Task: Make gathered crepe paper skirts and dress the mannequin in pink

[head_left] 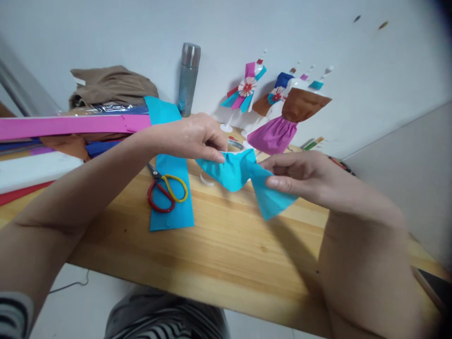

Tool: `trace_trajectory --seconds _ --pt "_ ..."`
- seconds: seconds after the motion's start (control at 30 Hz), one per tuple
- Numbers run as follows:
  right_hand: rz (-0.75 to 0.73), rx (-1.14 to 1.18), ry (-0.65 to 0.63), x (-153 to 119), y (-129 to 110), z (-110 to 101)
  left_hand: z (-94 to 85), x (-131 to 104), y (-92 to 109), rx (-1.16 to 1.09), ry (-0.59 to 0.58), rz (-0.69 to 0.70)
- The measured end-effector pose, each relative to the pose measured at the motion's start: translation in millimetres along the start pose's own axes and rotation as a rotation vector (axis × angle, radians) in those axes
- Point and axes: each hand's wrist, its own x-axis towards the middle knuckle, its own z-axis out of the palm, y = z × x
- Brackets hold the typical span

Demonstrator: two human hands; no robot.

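A gathered piece of turquoise paper (235, 172) hangs above the wooden table between my two hands. My left hand (197, 136) pinches its left end, thumb in front. My right hand (300, 176) holds the right part, which fans out below the thumb. Scissors (165, 190) with one red and one yellow handle lie on a flat turquoise strip (173, 219), to the left of the held piece. Behind my hands a roll of tape (236, 144) is partly hidden. Something round and whitish (206, 179) shows under the held paper.
Small dress forms in coloured paper (305, 106) stand at the back by the wall. A flask (188, 80) stands left of them. Brown cloth (113, 87), a pink strip (70, 125) and other coloured sheets are piled at the left. A dark flat object (434, 287) lies at the right edge.
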Motion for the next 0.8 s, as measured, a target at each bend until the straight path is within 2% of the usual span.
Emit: trace_trajectory --seconds 0.1,0.23,0.33,0.4,0.47,0.63,0.8 --pt "0.01 -0.051 0.05 4.1 -2.2 4.7 1.2 0.4 -0.1 0.032 -0.065 0.031" --pt "0.058 -0.06 0.115 9.4 -1.8 9.7 2.8 1.8 1.4 0.005 -0.066 0.014" --pt "0.088 -0.124 0.264 12.5 2.9 9.9 2.2 1.8 1.8 -0.025 -0.091 0.022" --pt "0.064 -0.166 0.378 14.2 6.0 10.5 1.7 1.5 1.1 -0.03 -0.09 0.038" --pt "0.033 -0.15 0.438 16.0 7.9 12.8 1.7 1.1 0.1 -0.027 -0.085 0.049" --pt "-0.003 -0.138 0.424 22.2 9.2 21.3 3.5 0.5 -0.2 -0.029 -0.082 0.071" --pt "0.038 -0.202 0.365 23.4 5.1 23.0 5.3 0.3 -2.9 -0.008 -0.066 0.059"
